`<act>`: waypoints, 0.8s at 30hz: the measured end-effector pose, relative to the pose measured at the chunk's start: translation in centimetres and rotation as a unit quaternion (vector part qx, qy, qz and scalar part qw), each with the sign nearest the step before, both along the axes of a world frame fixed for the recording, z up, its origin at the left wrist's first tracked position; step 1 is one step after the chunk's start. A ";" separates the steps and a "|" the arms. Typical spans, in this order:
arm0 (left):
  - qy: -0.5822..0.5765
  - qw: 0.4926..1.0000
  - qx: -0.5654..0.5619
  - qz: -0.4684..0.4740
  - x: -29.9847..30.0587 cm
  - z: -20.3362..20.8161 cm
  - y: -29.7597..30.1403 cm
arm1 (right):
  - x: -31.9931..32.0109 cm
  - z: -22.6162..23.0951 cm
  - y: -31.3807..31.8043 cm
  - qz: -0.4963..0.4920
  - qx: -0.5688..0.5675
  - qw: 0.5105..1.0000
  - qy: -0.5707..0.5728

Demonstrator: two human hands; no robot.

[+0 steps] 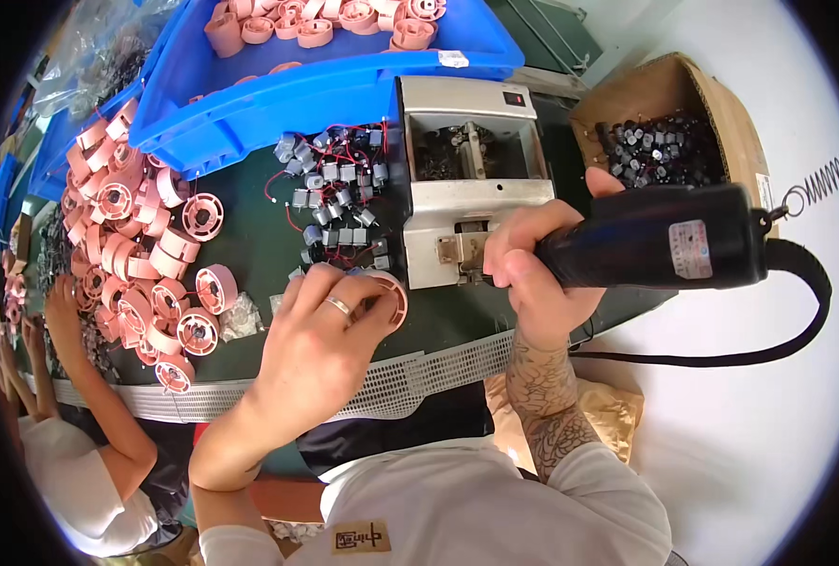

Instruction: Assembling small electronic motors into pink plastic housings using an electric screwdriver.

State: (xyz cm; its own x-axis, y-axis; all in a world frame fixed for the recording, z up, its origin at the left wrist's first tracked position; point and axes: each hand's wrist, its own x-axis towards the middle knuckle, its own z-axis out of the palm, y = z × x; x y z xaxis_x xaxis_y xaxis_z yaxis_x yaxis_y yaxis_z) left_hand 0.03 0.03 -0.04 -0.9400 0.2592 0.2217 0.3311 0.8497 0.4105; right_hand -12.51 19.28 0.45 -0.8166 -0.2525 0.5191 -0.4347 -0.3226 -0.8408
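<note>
Pink plastic wheel (388, 294) sits pinched under your left hand (320, 344) on the dark bench (249, 245), beside the grey metal feeder box (471, 179). Your right hand (523, 274) grips the black electric screwdriver (655, 250); keep it upright, wheel pressed flat.

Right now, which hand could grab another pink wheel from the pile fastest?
Probably the left hand: it rests on a pink wheel nearer the pile. The right hand grips the black power tool.
</note>
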 end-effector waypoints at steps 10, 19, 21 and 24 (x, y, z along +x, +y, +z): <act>-0.054 0.997 0.053 0.027 0.5 1.1 -1.9 | 0.5 0.0 -0.6 0.032 -0.093 0.995 -0.027; 0.022 0.991 0.130 0.020 -0.8 0.3 -1.9 | -0.3 -0.5 0.4 0.032 0.026 0.997 0.065; 0.026 0.987 0.157 0.028 -1.1 0.1 -2.0 | 0.0 -0.3 0.6 0.052 0.045 0.997 0.032; 0.042 0.977 0.197 0.068 -1.7 -0.9 -1.6 | 1.4 0.1 0.0 0.109 -0.035 0.992 -0.048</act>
State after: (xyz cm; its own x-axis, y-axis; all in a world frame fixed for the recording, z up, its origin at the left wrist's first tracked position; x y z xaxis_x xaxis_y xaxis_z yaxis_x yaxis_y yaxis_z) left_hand -1.68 -1.60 -0.97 -0.9339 0.0129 0.3573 0.2735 0.6695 0.6907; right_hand -11.13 19.26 0.58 -0.7930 -0.3947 0.4641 -0.2666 -0.4602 -0.8469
